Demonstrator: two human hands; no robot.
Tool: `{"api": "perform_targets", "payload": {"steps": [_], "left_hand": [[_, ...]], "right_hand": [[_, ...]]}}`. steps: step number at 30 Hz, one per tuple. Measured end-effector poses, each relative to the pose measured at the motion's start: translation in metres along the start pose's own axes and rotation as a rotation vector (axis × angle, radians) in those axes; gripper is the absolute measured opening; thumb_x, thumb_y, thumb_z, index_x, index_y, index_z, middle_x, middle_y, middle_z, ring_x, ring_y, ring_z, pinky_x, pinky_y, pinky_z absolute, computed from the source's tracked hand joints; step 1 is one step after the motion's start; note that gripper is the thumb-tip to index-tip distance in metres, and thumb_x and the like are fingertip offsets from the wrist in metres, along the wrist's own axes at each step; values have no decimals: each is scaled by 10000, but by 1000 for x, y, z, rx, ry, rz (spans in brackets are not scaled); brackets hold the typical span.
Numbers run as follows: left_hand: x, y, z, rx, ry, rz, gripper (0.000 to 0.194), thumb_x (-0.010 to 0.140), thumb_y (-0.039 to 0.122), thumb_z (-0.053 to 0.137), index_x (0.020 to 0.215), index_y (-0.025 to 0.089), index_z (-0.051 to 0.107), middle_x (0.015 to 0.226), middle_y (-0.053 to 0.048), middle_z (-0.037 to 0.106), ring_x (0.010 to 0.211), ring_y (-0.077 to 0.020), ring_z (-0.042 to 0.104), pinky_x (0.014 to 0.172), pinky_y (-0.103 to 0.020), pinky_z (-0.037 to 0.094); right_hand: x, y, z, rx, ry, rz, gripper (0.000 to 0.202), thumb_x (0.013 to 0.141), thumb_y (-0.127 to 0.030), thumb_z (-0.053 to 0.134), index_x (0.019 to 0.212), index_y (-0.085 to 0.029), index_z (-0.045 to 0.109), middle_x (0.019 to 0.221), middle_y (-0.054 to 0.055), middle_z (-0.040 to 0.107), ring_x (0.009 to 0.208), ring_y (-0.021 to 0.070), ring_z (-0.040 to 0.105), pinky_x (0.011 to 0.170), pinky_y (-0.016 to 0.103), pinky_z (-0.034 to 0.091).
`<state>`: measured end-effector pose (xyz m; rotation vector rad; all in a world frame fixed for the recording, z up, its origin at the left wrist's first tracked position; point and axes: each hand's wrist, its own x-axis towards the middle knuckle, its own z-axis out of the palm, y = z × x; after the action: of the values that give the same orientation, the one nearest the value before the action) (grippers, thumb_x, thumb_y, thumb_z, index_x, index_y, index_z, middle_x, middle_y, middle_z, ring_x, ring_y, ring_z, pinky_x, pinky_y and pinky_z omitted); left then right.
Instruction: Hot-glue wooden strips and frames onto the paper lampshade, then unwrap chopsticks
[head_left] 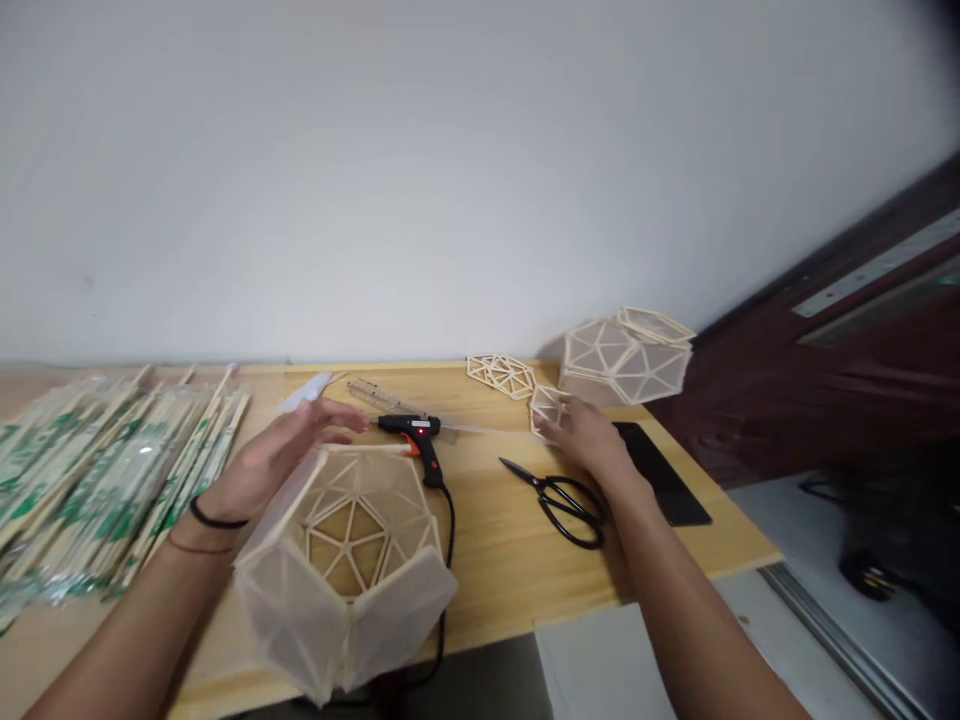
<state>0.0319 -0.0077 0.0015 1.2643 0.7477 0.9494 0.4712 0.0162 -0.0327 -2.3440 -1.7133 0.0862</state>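
A large open structure of wooden sticks and pale translucent sheet stands at the table's front edge. My left hand is beside its upper left rim, fingers apart and holding nothing visible. My right hand has its fingers closed on a small stick-framed panel at the back right. Left of that hand lies a flat stick lattice. Black scissors rest below the right hand. A black glue gun with a lit red light lies between the hands, behind the structure.
Plastic-wrapped wooden sticks cover the left of the table. A second covered structure stands by the wall, with a black flat object in front of it. The glue gun's cord runs over the front edge.
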Motion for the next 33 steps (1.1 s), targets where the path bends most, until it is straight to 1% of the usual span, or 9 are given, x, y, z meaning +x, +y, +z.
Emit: {"api": "perform_targets", "payload": {"steps": [2,6,12,16,18,21,26,29,33], "left_hand": [[5,-3,-3,125,165,78,444,963,612,645,939,189,779,1002,-90,757,966,-247,687,916,-363,541],[12,-9,-11,223,316,161,423,909,557,723,688,205,645,713,3,611,767,-181,565,811,-304,458],[14,-9,-14,279,477,184,429,968,428,598,597,222,534,585,24,549,615,-158,486,692,-311,398],[15,-9,-15,268,559,190,506,993,417,550,540,237,412,509,34,479,546,-142,447,646,-311,369],[15,-8,-16,267,581,192,540,997,443,559,526,237,392,495,32,475,540,-138,440,644,-312,363],[15,-6,-15,255,562,202,543,966,517,608,540,231,429,529,28,503,572,-141,476,662,-309,386],[13,-7,-10,248,436,219,429,872,545,752,663,211,582,656,22,601,679,-150,529,737,-299,427],[12,-9,-7,252,396,214,432,824,532,819,649,202,603,657,19,600,679,-149,514,712,-294,406],[12,-6,-7,201,402,208,467,889,545,773,647,205,564,603,30,564,612,-134,480,671,-295,390]], "right_hand": [[-2,-1,4,-12,-31,34,514,937,-395,672,1369,-117,695,1307,258,754,1148,416,735,917,476,560],[-8,-7,3,15,-19,72,429,942,-367,654,1315,-175,740,1218,228,785,1074,414,753,872,487,554],[-20,-16,-21,211,188,54,386,981,-334,500,1170,-126,764,1131,266,767,1046,446,726,907,567,521],[-35,-32,-37,532,264,-35,398,965,-464,560,1182,-178,732,1164,195,757,1138,391,695,1021,523,500],[-46,-45,-37,743,205,-89,404,930,-559,620,1161,-244,726,1184,117,756,1118,330,699,984,459,543],[-69,-69,-26,1051,38,-87,533,833,-657,723,1231,-304,686,1058,47,748,877,250,702,757,372,589],[-112,-112,-9,1405,-316,-20,444,786,-529,852,1152,-315,722,866,-1,669,654,165,583,590,284,514],[-124,-130,-11,1536,-474,14,394,831,-613,784,1022,-270,748,811,7,592,585,142,464,494,253,415],[-129,-132,-24,1778,-655,142,778,706,-918,679,1051,-229,786,880,57,570,662,159,414,467,217,334]]}}
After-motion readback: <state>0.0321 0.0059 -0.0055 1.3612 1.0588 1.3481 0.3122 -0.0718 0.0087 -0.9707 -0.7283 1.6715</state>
